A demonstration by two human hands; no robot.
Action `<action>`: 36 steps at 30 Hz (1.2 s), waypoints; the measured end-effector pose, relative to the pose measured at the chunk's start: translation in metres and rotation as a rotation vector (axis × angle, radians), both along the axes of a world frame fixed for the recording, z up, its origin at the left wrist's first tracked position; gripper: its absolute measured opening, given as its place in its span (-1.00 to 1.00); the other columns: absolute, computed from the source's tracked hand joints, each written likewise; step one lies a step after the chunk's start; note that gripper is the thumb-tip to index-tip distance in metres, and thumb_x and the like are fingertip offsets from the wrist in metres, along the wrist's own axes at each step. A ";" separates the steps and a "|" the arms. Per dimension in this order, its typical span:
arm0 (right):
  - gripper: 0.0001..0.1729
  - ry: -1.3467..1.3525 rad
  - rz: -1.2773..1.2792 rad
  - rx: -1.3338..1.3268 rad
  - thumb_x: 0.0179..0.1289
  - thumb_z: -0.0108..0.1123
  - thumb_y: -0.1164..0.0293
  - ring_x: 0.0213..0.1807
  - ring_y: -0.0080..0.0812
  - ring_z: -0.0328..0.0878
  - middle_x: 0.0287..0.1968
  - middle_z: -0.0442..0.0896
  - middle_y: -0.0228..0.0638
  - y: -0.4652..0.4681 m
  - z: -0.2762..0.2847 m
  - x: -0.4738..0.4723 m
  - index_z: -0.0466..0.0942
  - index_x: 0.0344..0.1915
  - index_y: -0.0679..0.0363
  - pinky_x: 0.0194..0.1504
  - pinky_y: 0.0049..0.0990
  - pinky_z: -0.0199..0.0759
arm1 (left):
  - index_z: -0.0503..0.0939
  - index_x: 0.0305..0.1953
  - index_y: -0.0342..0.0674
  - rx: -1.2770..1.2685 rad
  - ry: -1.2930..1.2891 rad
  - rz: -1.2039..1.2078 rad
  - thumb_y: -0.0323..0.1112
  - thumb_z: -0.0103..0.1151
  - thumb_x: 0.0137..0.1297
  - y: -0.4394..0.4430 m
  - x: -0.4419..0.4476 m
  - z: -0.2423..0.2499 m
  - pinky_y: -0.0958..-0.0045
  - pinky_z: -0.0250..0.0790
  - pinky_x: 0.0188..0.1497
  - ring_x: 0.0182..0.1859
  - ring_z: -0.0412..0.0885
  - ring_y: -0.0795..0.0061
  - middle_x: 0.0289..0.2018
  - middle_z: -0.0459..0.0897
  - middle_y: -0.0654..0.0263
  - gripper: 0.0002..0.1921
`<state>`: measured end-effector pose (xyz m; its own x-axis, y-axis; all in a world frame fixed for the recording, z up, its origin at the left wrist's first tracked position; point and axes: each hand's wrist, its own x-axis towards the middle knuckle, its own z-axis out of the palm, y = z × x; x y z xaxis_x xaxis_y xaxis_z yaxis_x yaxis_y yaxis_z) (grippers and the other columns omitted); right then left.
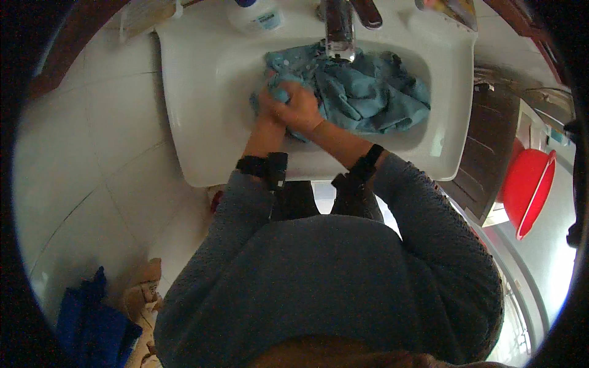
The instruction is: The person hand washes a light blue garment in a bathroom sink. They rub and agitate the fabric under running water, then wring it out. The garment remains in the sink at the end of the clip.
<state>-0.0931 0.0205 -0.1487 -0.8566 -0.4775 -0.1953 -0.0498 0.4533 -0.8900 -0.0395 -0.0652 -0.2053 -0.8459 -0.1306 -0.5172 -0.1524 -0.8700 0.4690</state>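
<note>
A wet-looking teal cloth or garment [368, 96] lies bunched across the basin of a white ceramic sink [198, 106]. At its left part, my left hand [271, 105] and my right hand [301, 106] are pressed together around a gathered fold. Both hands grip this fold, and a small bulge of fabric shows between them. My left fingers are partly hidden by the cloth and the right hand. Above the fabric stands the metal faucet [340, 32], its spout over the middle of the cloth. Whether water runs from it I cannot tell.
A white bottle [257, 18] with a blue cap stands on the sink's back ledge, left of the faucet lever [368, 14]. To the right are a dark cabinet [487, 147] and a red plastic basin [529, 188]. Blue material [92, 322] and torn cardboard [142, 303] lie at lower left.
</note>
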 end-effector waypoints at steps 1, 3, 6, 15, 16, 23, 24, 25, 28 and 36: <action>-0.37 -0.021 0.142 0.066 0.11 0.30 -0.06 -0.06 0.00 0.63 -0.15 0.69 0.02 0.002 0.003 0.000 0.60 -0.09 0.29 0.01 -0.22 0.46 | 0.47 0.15 -0.22 0.325 0.231 -0.020 0.12 -0.03 0.38 0.006 0.004 0.005 0.06 0.34 0.26 0.13 0.54 0.20 0.12 0.56 0.23 -0.45; -0.26 -0.075 -0.030 0.271 0.13 0.27 -0.14 -0.07 0.08 0.61 -0.17 0.66 0.13 0.006 0.001 -0.009 0.58 -0.06 0.37 0.00 -0.15 0.44 | 0.50 0.13 -0.22 0.011 -0.452 0.072 0.09 -0.01 0.37 0.023 0.008 0.015 0.07 0.36 0.24 0.09 0.57 0.20 0.10 0.58 0.22 -0.47; -0.21 0.102 -0.054 0.216 0.14 0.29 -0.15 -0.05 0.13 0.58 -0.13 0.63 0.15 0.033 0.000 -0.038 0.51 0.02 0.40 -0.01 -0.13 0.45 | 0.50 0.15 -0.23 -0.033 -0.342 -0.039 0.07 0.10 0.32 0.022 0.013 0.023 0.09 0.43 0.14 0.07 0.56 0.22 0.05 0.58 0.23 -0.45; -0.53 0.561 -0.266 0.928 0.11 0.35 0.24 -0.02 -0.03 0.56 -0.11 0.62 -0.12 0.249 0.044 -0.072 0.56 0.05 0.08 -0.04 -0.12 0.47 | 0.51 0.14 -0.16 -1.746 -0.384 -0.462 0.22 0.15 0.24 -0.048 0.033 0.026 0.11 0.37 0.14 0.08 0.55 0.04 0.08 0.56 -0.01 -0.37; -0.55 0.499 -0.104 0.860 0.12 0.33 0.27 -0.04 -0.03 0.57 -0.11 0.62 -0.10 0.258 0.040 -0.072 0.56 0.04 0.10 -0.04 -0.13 0.47 | 0.50 0.16 -0.14 -1.800 -0.399 -0.468 0.23 0.18 0.21 -0.030 0.030 0.030 0.08 0.36 0.14 0.11 0.53 0.04 0.11 0.54 0.01 -0.35; -0.66 0.265 -0.007 0.176 0.21 0.17 0.53 -0.14 -0.13 0.58 -0.15 0.61 -0.10 0.203 0.082 -0.056 0.54 0.01 0.23 -0.05 -0.36 0.46 | 0.39 0.28 -0.09 -2.064 -0.542 -0.741 0.33 0.26 0.07 0.030 0.007 0.100 -0.07 0.30 0.21 0.21 0.44 -0.08 0.23 0.46 0.03 -0.16; -0.66 0.184 0.014 0.064 0.20 0.16 0.54 -0.20 -0.18 0.55 -0.19 0.59 -0.12 0.186 0.104 -0.047 0.54 0.01 0.25 -0.09 -0.39 0.44 | 0.39 0.28 -0.09 -2.093 -0.394 -0.709 0.32 0.27 0.06 0.030 0.007 0.108 -0.05 0.29 0.22 0.23 0.42 -0.05 0.23 0.46 0.05 -0.15; -0.65 0.118 0.026 -0.064 0.19 0.15 0.55 -0.26 -0.22 0.52 -0.23 0.57 -0.15 0.170 0.127 -0.038 0.53 0.01 0.27 -0.13 -0.42 0.42 | 0.38 0.28 -0.10 -2.120 -0.266 -0.688 0.31 0.28 0.05 0.030 0.007 0.114 -0.02 0.28 0.24 0.25 0.41 -0.01 0.23 0.46 0.06 -0.15; -0.67 0.167 0.258 -0.275 0.17 0.18 0.63 -0.29 -0.33 0.47 -0.26 0.54 -0.22 0.134 0.182 -0.014 0.52 -0.03 0.29 -0.17 -0.50 0.39 | 0.46 0.21 -0.08 -1.590 0.013 -0.683 0.13 0.37 0.03 0.034 0.008 0.126 -0.03 0.27 0.25 0.24 0.42 0.05 0.20 0.48 0.10 -0.27; -0.72 0.105 0.594 -0.262 0.20 0.28 0.44 -0.15 -0.04 0.59 -0.19 0.61 -0.16 0.081 0.147 -0.005 0.53 -0.07 0.19 -0.12 -0.25 0.49 | 0.46 0.20 -0.12 -0.982 0.148 -0.488 -0.04 0.29 0.15 0.033 0.054 0.114 0.05 0.20 0.32 0.28 0.40 0.10 0.23 0.46 0.11 -0.40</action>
